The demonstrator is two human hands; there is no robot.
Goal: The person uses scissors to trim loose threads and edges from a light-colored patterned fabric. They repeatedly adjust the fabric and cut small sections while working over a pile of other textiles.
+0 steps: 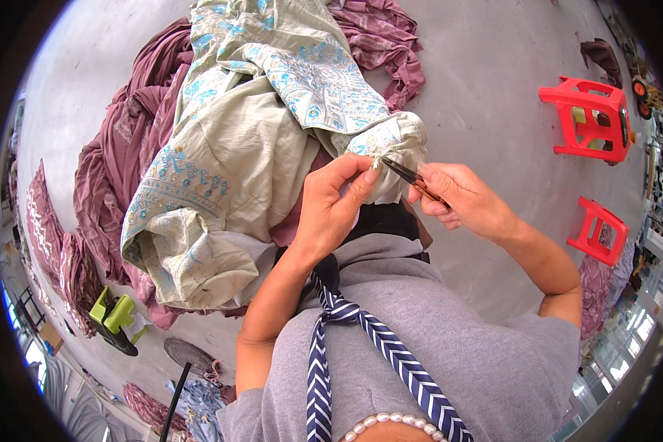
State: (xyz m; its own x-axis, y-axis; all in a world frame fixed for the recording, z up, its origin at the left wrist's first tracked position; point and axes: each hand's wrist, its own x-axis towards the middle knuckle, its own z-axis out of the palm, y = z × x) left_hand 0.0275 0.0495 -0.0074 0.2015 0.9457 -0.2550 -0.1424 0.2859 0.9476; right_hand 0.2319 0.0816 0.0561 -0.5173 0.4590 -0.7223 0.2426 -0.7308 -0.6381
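A pale green garment (247,136) with blue and gold embroidery lies heaped in front of me and across my lap. My left hand (336,199) pinches a small gathered bit of its edge between thumb and forefinger. From the right, my right hand (460,197) is closed round a pair of thread snips (407,177) with dark blades and orange-brown handles. The blade tips point left, right beside the pinched cloth. Whether they touch a thread is too small to tell.
Mauve patterned cloth (121,140) is piled on the grey floor (479,81) to the left and beneath the garment. Two red plastic stools (593,118) stand at the right. A lime-green stool (114,313) is at the lower left. More cloth (195,405) lies behind it.
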